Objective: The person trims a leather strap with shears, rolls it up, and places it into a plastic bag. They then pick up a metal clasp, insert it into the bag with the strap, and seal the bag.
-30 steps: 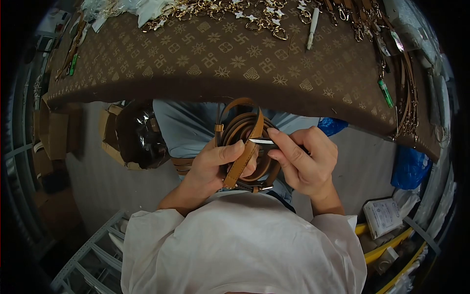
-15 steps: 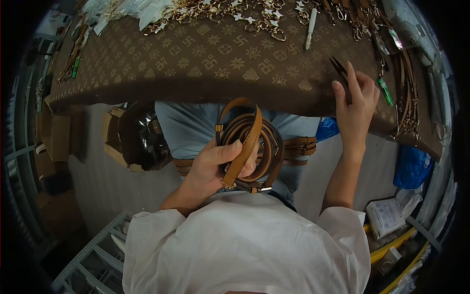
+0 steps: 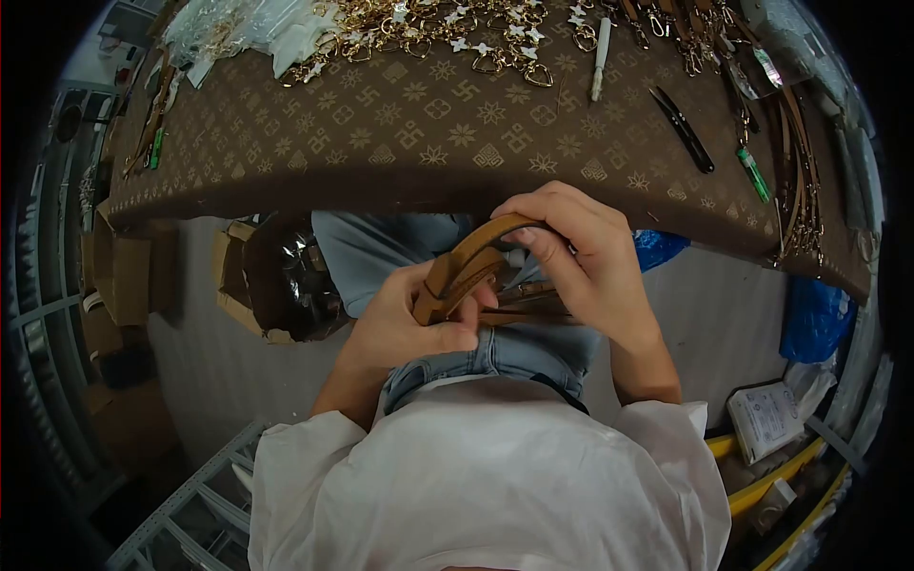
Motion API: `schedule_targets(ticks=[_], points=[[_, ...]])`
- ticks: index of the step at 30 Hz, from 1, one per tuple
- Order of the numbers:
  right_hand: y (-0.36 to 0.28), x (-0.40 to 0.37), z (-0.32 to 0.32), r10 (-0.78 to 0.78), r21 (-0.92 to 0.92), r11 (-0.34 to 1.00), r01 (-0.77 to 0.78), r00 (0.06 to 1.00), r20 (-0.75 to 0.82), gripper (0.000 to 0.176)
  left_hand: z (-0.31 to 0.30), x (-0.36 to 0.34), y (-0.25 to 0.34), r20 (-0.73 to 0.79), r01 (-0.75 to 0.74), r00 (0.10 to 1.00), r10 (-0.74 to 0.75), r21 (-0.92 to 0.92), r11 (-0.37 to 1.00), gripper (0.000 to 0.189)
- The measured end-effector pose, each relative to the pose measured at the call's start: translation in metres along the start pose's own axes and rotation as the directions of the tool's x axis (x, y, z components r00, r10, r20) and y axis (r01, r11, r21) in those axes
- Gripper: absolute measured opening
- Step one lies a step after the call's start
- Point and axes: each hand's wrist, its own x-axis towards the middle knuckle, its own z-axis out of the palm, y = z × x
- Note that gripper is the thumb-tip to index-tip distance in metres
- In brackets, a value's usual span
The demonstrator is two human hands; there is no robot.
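Note:
A coiled brown leather strap [image 3: 461, 255] is held above my lap between both hands. My left hand [image 3: 405, 309] is closed around the coil's lower left side, by a leather keeper loop. My right hand [image 3: 586, 252] grips the top right of the strap, thumb below and fingers over it. Its metal buckle is hidden by my hands. A slim black pointed tool [image 3: 683, 130], probably tweezers, lies on the patterned cloth [image 3: 400, 143] beyond my right hand. More brown straps [image 3: 528, 303] rest across my thighs.
Gold heart-shaped charm chains [image 3: 505, 43] and a white pen-like stick [image 3: 601, 59] lie at the table's back. Straps with clasps [image 3: 790, 181] and a green-labelled item [image 3: 752, 175] are at right. An open carton [image 3: 233, 285] and blue bag [image 3: 817, 319] stand below.
My right hand has let go of the black tool onto the cloth and come down to grip the strap. My left hand has turned the coil, and its buckle no longer shows.

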Motion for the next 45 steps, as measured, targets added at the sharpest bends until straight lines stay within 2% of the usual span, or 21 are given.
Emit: schedule_targets(ticks=[4,6,11,13,14,17,19,23,25,26,28,29,32,34,37,38,39,40,41,43,45], points=[[0.014,0.0,0.005,-0.061,-0.029,0.998,0.062,0.997,0.037,0.017,0.0,0.002,-0.001,0.009,-0.127,0.991,0.131,-0.2,0.972,0.045],[0.019,-0.008,0.017,-0.03,0.161,0.987,0.027,0.999,0.022,0.021,-0.008,0.005,-0.005,0.061,-0.151,0.979,0.196,-0.428,0.891,0.05],[0.023,-0.02,0.056,0.091,0.231,0.972,-0.036,0.969,-0.229,0.02,-0.01,0.008,-0.016,0.075,-0.152,0.973,0.22,-0.515,0.844,0.057],[0.027,-0.017,0.061,-0.063,-0.013,0.998,0.062,0.95,-0.305,0.021,-0.008,0.009,-0.019,0.067,-0.151,0.972,0.225,-0.555,0.818,0.057],[0.025,-0.017,0.065,-0.057,-0.006,0.998,0.058,0.952,-0.302,0.021,-0.009,0.012,-0.019,0.074,-0.151,0.967,0.242,-0.6,0.786,0.057],[0.018,-0.011,0.07,0.071,0.125,0.992,-0.03,0.941,-0.332,0.024,-0.006,0.014,-0.017,0.098,-0.125,0.962,0.255,-0.67,0.731,0.056],[0.015,-0.008,0.069,0.325,0.372,0.903,-0.214,0.908,-0.265,0.033,-0.002,0.015,-0.018,0.041,-0.114,0.975,0.216,-0.748,0.654,0.055],[0.015,-0.013,0.074,0.234,0.31,0.942,-0.133,0.919,-0.318,0.035,-0.002,0.018,-0.019,-0.004,-0.196,0.962,0.272,-0.705,0.681,0.054],[0.02,-0.017,0.076,-0.011,0.059,0.998,0.027,0.963,-0.269,0.064,-0.003,0.019,-0.021,-0.028,-0.258,0.943,0.333,-0.694,0.672,0.053],[0.014,-0.017,0.075,-0.014,0.057,0.998,0.03,0.962,-0.272,0.064,-0.003,0.019,-0.02,-0.025,-0.258,0.942,0.334,-0.693,0.674,0.053],[-0.005,-0.017,0.073,-0.033,-0.249,0.969,-0.012,0.984,-0.175,0.107,0.002,0.017,-0.021,-0.085,-0.291,0.943,0.322,-0.68,0.673,0.054],[-0.006,-0.017,0.074,-0.038,-0.253,0.967,-0.01,0.983,-0.181,0.107,0.002,0.019,-0.023,-0.078,-0.289,0.942,0.325,-0.679,0.675,0.054],[-0.005,-0.015,0.074,-0.052,-0.286,0.958,0.006,0.987,-0.153,0.12,0.001,0.022,-0.026,-0.126,-0.395,0.912,0.391,-0.529,0.751,0.055],[-0.001,-0.01,0.069,0.072,-0.149,0.985,-0.086,0.993,-0.097,0.114,0.001,0.025,-0.02,-0.102,-0.392,0.909,0.404,-0.537,0.747,0.056],[0.008,-0.007,0.054,-0.043,-0.177,0.984,0.016,0.988,-0.146,0.1,0.001,0.029,-0.003,-0.024,-0.373,0.927,0.374,-0.172,0.912,0.058],[0.005,-0.005,0.046,-0.037,-0.218,0.976,0.001,0.986,-0.162,0.093,-0.004,0.032,0.002,-0.032,-0.396,0.918,0.396,-0.152,0.905,0.058],[0.009,-0.005,0.041,-0.038,-0.174,0.985,0.004,0.98,-0.196,0.092,-0.011,0.041,0.008,-0.018,-0.491,0.861,0.508,0.229,0.84,0.057],[0.015,-0.005,0.036,-0.035,-0.131,0.991,0.004,0.972,-0.231,0.091,-0.018,0.049,0.016,0.038,-0.508,0.801,0.598,0.572,0.644,0.056],[0.019,-0.004,0.029,-0.061,-0.171,0.985,0.01,0.954,-0.293,0.088,-0.029,0.052,0.038,0.059,-0.479,0.827,0.56,0.595,0.645,0.046],[0.019,0.002,0.006,-0.098,-0.291,0.957,-0.014,0.926,-0.364,0.085,-0.062,0.07,0.076,-0.109,-0.313,0.734,0.67,0.822,0.477,0.031],[0.03,0.005,-0.011,-0.077,-0.236,0.971,-0.03,0.9,-0.43,0.082,-0.124,0.1,0.105,-0.215,0.072,0.419,0.882,0.976,0.204,0.024]])
